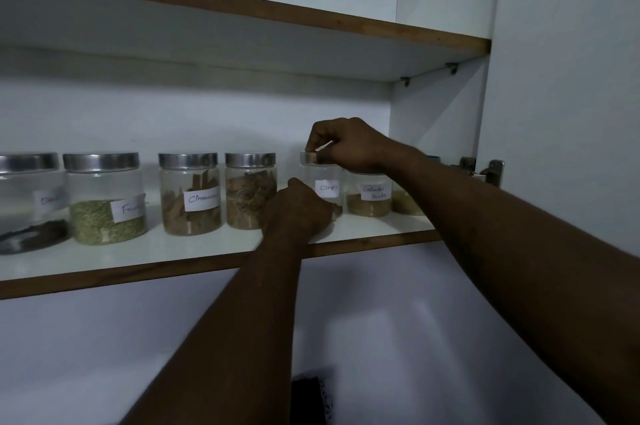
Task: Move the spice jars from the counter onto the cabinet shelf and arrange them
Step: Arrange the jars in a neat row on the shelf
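The cloves jar (325, 176) stands on the cabinet shelf (156, 253), coriander jar (370, 197) just at its three o'clock. Right hand (349, 145) pinches its lid (309, 158) from above; left hand (298, 211), dimly seen, seems curled round its base at eight o'clock, likely squaring the label (328, 188) forward.

Forearms bare, left hand (298, 209) and right hand (349, 144) bare.

A: What's hidden at the clear glass, steel-lidded Cloves jar (327, 189)?
B: Its base, behind the left hand (298, 211). Two jars right, the right forearm (485, 216) covers a tan-powder glass jar (406, 204); the far-left steel-lidded jar (27, 196) is edge-cropped, label blurred.
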Motion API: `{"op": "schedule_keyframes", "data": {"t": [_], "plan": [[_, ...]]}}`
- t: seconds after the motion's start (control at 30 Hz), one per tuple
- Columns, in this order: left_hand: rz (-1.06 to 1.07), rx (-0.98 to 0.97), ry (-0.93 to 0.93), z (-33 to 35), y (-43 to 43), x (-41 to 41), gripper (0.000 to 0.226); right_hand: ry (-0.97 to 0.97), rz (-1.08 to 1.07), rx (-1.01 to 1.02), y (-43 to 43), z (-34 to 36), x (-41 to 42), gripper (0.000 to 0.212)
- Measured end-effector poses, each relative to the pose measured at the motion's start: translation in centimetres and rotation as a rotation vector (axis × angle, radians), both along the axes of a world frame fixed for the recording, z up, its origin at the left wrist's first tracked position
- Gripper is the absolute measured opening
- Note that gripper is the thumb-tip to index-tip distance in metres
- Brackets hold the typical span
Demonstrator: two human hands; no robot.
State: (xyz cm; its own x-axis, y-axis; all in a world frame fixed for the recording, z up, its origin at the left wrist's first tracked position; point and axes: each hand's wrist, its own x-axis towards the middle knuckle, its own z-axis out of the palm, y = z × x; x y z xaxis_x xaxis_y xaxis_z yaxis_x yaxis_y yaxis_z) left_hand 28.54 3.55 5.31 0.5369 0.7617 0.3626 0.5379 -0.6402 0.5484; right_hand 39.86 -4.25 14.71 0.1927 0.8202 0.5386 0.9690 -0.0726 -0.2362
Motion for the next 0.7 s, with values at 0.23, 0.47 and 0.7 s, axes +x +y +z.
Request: {"op": "schedule_keyframes", "data": {"t": [0.23, 0.47, 0.7], "plan": [[-0.047, 0.052, 0.001, -0.2, -0.3, -0.5, 0.072, -0.109, -0.09, -0.046, -0.7, 0.6, -0.1, 0.02], [-0.016, 0.095, -0.021, -0.3, -1.0, -0.8, 0.057, -0.095, -0.091, -0.014, -0.7, 0.1, 0.4, 0.019], [-0.016, 0.078, -0.075, -0.4, -2.0, -1.6, 0.047, -0.076, -0.095, -0.037, -1.1, 0.5, 0.5, 0.044]]}}
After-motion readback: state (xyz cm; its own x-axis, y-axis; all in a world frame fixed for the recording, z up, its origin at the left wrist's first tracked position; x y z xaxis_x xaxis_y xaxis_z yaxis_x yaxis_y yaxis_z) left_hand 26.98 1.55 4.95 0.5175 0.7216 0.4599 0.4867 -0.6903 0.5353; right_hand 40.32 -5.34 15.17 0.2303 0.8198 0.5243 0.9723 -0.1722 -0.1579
